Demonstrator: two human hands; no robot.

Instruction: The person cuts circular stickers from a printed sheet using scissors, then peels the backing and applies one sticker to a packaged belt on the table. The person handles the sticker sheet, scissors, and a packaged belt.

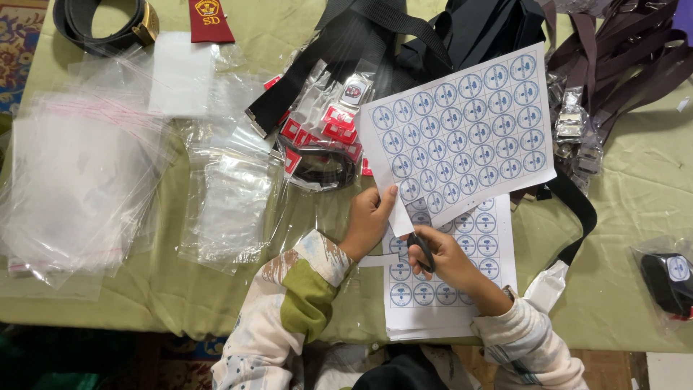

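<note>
My left hand point(370, 217) pinches the lower left edge of a white sheet point(462, 130) printed with rows of round blue emblems and holds it up, tilted over the table. My right hand point(449, 258) grips black-handled scissors point(421, 249) just under that sheet's lower corner, the blades mostly hidden by paper. Below both hands lies a stack of similar printed sheets point(447, 289) near the table's front edge, with a narrow cut strip of white paper point(375, 261) beside it.
Green cloth point(635, 195) covers the table. Piles of clear plastic bags point(79, 173) fill the left. Black belts point(404, 36) and brown belts point(628, 58) lie at the back, with small packed buckles point(325, 123). A bagged black item point(668, 278) sits at right.
</note>
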